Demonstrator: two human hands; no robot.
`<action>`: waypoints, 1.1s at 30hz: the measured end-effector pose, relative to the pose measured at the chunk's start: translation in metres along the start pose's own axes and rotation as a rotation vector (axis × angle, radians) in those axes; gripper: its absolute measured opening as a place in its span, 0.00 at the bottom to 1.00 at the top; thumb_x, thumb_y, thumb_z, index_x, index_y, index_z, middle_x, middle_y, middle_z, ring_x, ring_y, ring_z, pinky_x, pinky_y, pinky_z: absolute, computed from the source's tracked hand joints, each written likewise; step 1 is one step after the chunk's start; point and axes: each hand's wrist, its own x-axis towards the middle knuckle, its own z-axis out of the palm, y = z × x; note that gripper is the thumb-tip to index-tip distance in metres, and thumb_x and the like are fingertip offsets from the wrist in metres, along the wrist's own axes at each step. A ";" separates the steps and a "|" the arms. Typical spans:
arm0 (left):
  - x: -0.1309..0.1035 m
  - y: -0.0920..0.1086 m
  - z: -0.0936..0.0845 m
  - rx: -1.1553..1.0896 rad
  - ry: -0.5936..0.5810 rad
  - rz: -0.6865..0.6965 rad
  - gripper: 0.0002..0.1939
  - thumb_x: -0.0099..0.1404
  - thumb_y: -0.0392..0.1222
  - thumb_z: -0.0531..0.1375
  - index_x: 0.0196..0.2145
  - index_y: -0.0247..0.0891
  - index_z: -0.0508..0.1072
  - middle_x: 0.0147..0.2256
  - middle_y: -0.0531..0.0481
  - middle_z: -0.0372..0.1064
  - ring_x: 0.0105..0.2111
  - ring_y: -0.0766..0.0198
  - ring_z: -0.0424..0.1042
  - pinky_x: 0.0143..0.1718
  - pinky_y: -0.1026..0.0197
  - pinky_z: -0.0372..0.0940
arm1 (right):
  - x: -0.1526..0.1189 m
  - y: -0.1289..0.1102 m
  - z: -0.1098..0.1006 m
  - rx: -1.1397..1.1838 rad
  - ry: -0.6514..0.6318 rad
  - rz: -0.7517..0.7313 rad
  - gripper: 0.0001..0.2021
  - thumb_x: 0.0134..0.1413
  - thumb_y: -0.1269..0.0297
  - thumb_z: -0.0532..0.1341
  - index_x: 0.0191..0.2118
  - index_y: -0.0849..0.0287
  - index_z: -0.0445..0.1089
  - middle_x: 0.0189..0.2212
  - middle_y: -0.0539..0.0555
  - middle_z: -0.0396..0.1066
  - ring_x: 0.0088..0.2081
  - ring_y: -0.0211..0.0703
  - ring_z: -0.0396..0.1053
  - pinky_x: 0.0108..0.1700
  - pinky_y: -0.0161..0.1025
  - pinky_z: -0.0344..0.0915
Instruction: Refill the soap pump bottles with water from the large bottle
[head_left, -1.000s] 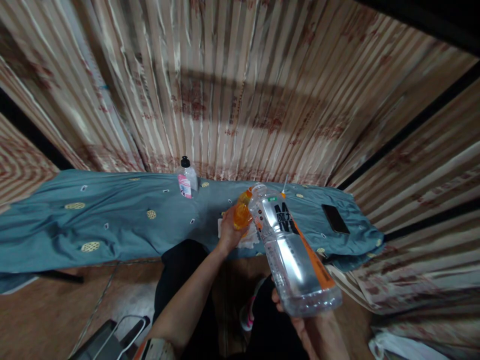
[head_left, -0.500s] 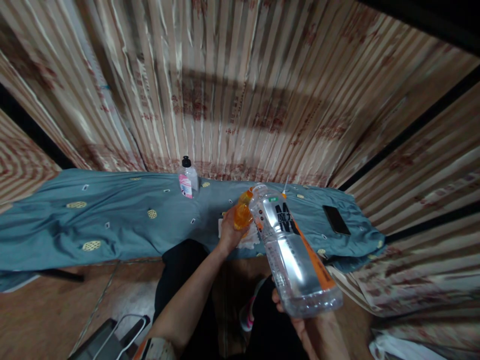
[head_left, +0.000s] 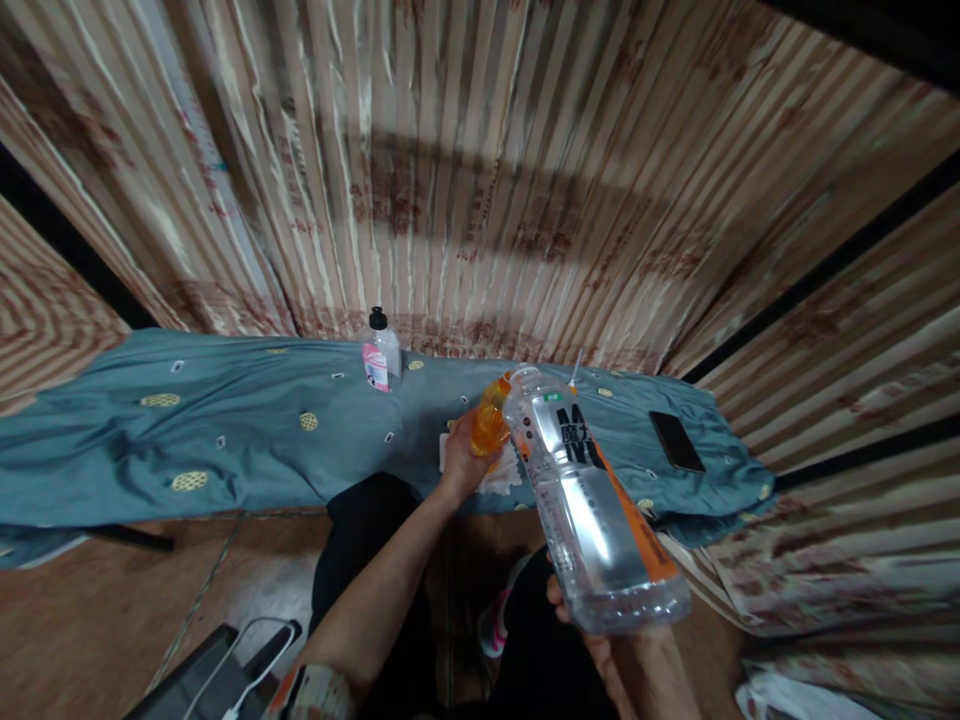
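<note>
The large clear bottle [head_left: 592,510] lies aslant right of centre in the frame, its long axis running from the lower right up to the left. Its open mouth points to the upper left, and its broad base faces the lower right, towards the viewer. The right hand [head_left: 637,660], at the bottom of the frame, holds it near the base, the grip clamped on the bottle from below and partly hidden by it.

Just left of that mouth is the amber bottle [head_left: 489,422], tilted the other way, its neck end pointing to the upper right. The left hand [head_left: 461,465] has its grip closed around the body. The two mouths meet closely; whether they touch cannot be told.

The large one is transparent plastic with a shiny silver label, an orange band down its right side, bold black lettering and a small green patch near the neck. The smaller is see-through and a glowing orange-yellow.

Three bottles can be counted: these two and one pink-labelled bottle [head_left: 381,355] with a black cap, upright left of centre on the cloth-covered worktop [head_left: 247,430]. There is one dark phone [head_left: 676,441] at the right and one crumpled white sheet [head_left: 504,478] beneath the amber bottle.
</note>
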 end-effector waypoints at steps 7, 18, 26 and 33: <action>0.000 0.000 -0.001 -0.006 -0.012 0.007 0.36 0.46 0.33 0.70 0.54 0.39 0.68 0.53 0.43 0.71 0.56 0.47 0.68 0.60 0.42 0.62 | 0.001 -0.002 0.001 -0.003 0.027 0.034 0.24 0.49 0.55 0.72 0.51 0.56 0.73 0.39 0.59 0.81 0.34 0.47 0.79 0.36 0.38 0.76; 0.000 0.007 -0.003 0.031 -0.034 -0.033 0.36 0.47 0.32 0.70 0.55 0.38 0.68 0.54 0.42 0.71 0.56 0.47 0.68 0.60 0.43 0.62 | -0.001 -0.008 0.011 0.001 0.007 0.009 0.28 0.49 0.55 0.72 0.56 0.52 0.69 0.36 0.57 0.80 0.30 0.44 0.77 0.28 0.33 0.72; 0.000 0.006 -0.003 0.033 -0.035 -0.023 0.37 0.46 0.30 0.70 0.55 0.38 0.68 0.54 0.43 0.71 0.57 0.47 0.68 0.61 0.44 0.62 | -0.001 -0.011 0.013 -0.001 -0.007 0.011 0.30 0.51 0.52 0.71 0.59 0.49 0.66 0.35 0.56 0.81 0.30 0.42 0.76 0.26 0.29 0.69; 0.000 0.004 -0.002 0.006 -0.033 -0.022 0.37 0.47 0.30 0.70 0.55 0.38 0.67 0.54 0.43 0.71 0.58 0.48 0.68 0.61 0.44 0.62 | -0.002 -0.012 0.015 0.000 0.001 0.018 0.29 0.51 0.52 0.71 0.59 0.49 0.66 0.34 0.55 0.80 0.30 0.42 0.77 0.26 0.30 0.69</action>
